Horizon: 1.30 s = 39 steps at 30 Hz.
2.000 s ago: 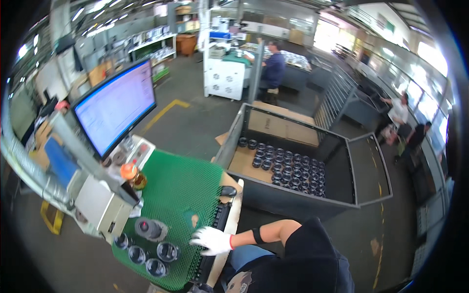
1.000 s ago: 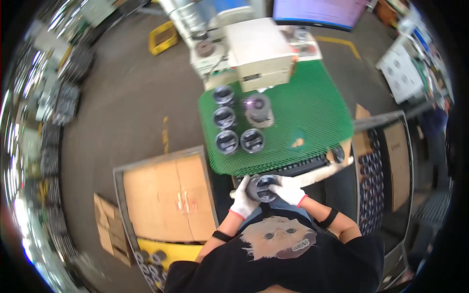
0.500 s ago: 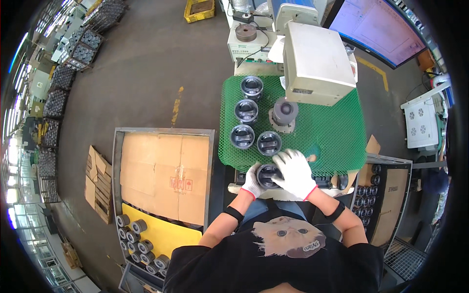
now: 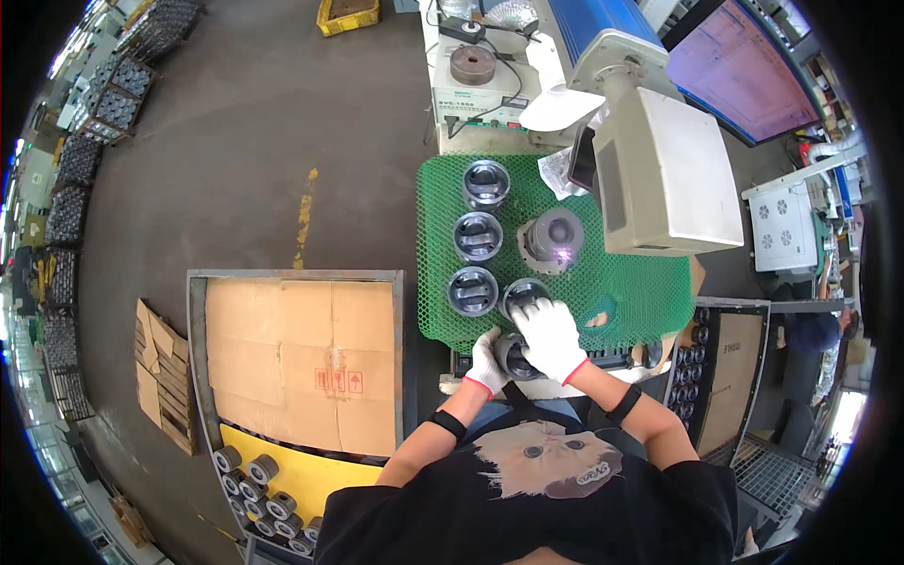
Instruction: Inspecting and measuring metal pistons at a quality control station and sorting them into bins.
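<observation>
Beside green mat (image 4: 650, 287) | left fingers (image 4: 488, 345) gripping piston (image 4: 514, 362) | right fingers (image 4: 539, 318): grip unclear | carton (image 4: 259, 330): red symbols (image 4: 339, 380)

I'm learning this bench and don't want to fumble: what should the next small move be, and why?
Probably close the right hand around the nearest dark cylinder on the green mat: its fingertips already reach over it, while the left hand seems to steady another cylinder by the mat's near edge.

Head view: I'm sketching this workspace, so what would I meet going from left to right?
Wooden pallet, metal-rimmed bin, gloved left hand, gloved right hand, cream machine head, white cabinet.
</observation>
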Available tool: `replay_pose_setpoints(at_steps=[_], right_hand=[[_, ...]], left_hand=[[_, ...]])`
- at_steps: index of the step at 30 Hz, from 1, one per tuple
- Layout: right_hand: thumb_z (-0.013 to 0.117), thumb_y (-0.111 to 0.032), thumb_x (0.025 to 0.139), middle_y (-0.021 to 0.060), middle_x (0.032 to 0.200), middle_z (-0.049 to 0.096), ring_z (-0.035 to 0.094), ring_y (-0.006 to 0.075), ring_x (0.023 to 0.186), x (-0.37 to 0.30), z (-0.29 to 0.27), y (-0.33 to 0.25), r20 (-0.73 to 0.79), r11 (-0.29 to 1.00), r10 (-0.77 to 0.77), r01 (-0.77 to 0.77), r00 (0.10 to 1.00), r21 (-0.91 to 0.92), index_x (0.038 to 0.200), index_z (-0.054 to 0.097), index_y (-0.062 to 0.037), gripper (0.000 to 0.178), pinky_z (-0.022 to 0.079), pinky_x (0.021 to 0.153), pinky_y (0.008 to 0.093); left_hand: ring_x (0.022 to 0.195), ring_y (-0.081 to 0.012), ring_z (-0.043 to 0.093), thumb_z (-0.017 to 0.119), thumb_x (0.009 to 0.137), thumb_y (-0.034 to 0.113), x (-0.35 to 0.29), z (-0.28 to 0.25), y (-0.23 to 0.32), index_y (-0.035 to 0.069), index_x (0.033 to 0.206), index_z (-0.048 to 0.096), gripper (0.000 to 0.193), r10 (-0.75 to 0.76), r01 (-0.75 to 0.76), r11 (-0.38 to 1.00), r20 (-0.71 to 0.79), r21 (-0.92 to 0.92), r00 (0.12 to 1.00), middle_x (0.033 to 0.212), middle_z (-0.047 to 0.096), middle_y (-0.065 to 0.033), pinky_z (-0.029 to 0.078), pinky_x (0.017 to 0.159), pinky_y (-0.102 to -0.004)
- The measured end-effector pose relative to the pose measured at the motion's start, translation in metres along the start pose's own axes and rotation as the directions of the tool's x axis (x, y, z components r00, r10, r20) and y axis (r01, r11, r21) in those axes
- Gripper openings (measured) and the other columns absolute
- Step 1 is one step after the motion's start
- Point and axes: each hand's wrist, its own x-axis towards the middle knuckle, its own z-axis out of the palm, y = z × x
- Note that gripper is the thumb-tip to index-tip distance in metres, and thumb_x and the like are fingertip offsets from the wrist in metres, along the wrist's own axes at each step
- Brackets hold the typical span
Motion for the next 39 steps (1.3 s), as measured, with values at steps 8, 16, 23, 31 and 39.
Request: replay_pose_setpoints(at_steps=[8, 16, 23, 31, 39], right_hand=[[0.077, -0.023, 0.061, 0.0096, 0.096, 0.066, 0.061, 0.0275, 0.094, -0.002, -0.001, -0.013, -0.028, 0.989, 0.142, -0.14, 0.989, 0.046, 0.116, 0.062, -0.0115, 0.058, 0.046, 0.081, 0.0411], [0.066, -0.019, 0.074, 0.0098, 0.092, 0.065, 0.06, 0.0278, 0.091, -0.044, -0.006, -0.015, -0.045, 0.937, 0.305, -0.291, 0.951, 0.195, 0.103, 0.065, -0.0077, 0.032, 0.045, 0.076, 0.041], [0.068, -0.016, 0.069, 0.007, 0.086, 0.065, 0.059, 0.0262, 0.088, -0.17, -0.012, 0.003, -0.053, 0.723, 0.669, -0.634, 0.741, 0.274, 0.095, 0.068, -0.012, 0.027, 0.046, 0.072, 0.0425], [0.071, -0.029, 0.059, 0.0144, 0.073, 0.066, 0.065, 0.0332, 0.078, -0.386, -0.023, 0.065, 0.017, 0.216, 0.972, -0.917, 0.235, 0.334, 0.093, 0.076, -0.0167, 0.037, 0.051, 0.072, 0.0449], [0.072, -0.027, 0.06, 0.0168, 0.078, 0.069, 0.066, 0.0348, 0.08, -0.567, 0.075, 0.217, 0.073, 0.067, 0.993, -0.952, 0.092, 0.299, 0.093, 0.076, -0.0129, 0.036, 0.053, 0.075, 0.0444]], left_hand=[[0.116, -0.0332, 0.061, 0.045, 0.099, 0.041, 0.003, -0.014, 0.009, 0.01, 0.127, 0.057, 0.044, -0.024, 0.023, 1.0, 0.01, 0.015, 1.0, 0.125, 0.065, -0.0132, 0.044, 0.105, -0.0568], [0.129, -0.0325, 0.052, 0.038, 0.098, 0.052, -0.011, -0.022, 0.006, 0.014, 0.136, 0.052, 0.056, -0.213, 0.187, 0.924, 0.043, 0.335, 0.976, 0.138, 0.058, -0.0097, 0.035, 0.109, -0.0609], [0.13, -0.0391, 0.047, 0.051, 0.096, 0.046, -0.05, 0.005, 0.007, -0.001, 0.14, 0.045, 0.065, -0.156, 0.229, 0.658, -0.167, 0.717, 0.973, 0.143, 0.048, -0.0218, 0.038, 0.11, -0.0554], [0.116, -0.0375, 0.06, 0.057, 0.096, 0.038, -0.033, 0.077, -0.061, -0.006, 0.13, 0.054, 0.055, 0.019, -0.007, 0.436, -0.002, 0.9, 1.0, 0.129, 0.06, -0.0227, 0.048, 0.101, -0.0476], [0.107, -0.0256, 0.065, 0.056, 0.098, 0.034, 0.035, 0.144, -0.284, -0.007, 0.121, 0.062, 0.048, -0.013, -0.315, -0.184, 0.318, 0.931, 0.948, 0.118, 0.067, -0.0178, 0.05, 0.097, -0.036]])
